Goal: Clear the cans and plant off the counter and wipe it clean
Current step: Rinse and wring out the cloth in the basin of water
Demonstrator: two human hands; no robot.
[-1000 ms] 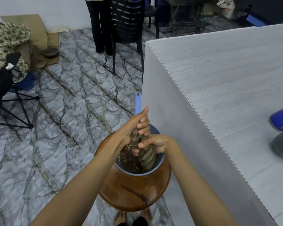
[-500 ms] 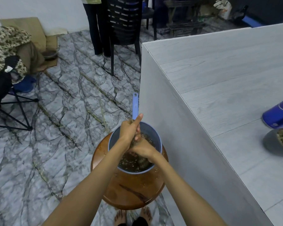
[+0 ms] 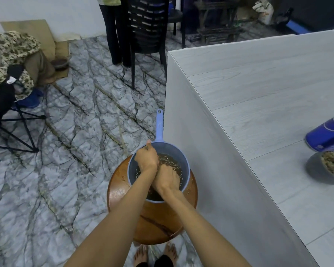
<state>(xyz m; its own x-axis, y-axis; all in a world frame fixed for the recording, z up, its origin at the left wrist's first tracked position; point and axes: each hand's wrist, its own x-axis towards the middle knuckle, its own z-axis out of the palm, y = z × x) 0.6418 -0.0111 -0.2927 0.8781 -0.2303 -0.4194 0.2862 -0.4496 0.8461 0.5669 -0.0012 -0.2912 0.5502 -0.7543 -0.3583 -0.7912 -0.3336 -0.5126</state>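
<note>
Both my hands are down in a blue bowl (image 3: 185,166) of brown water, which stands on a round wooden stool (image 3: 158,222) beside the grey counter (image 3: 268,89). My left hand (image 3: 146,158) is closed at the bowl's far left side. My right hand (image 3: 167,178) presses down just beside it, fingers under the water. The cloth they hold is hidden beneath the hands and the water. A blue can (image 3: 326,133) lies on its side at the counter's right edge. A small grey plant pot (image 3: 316,168) stands just in front of it.
The bowl's blue handle (image 3: 159,124) points away from me along the counter's side wall. A black chair (image 3: 147,26) and a standing person's legs (image 3: 112,35) are beyond the counter corner. A seated person (image 3: 14,54) and a folding stool (image 3: 8,122) are at the left.
My hands held a knitted cloth up over the bowl, twisting it. They have since pushed it down into the brown water, where it is out of sight.
</note>
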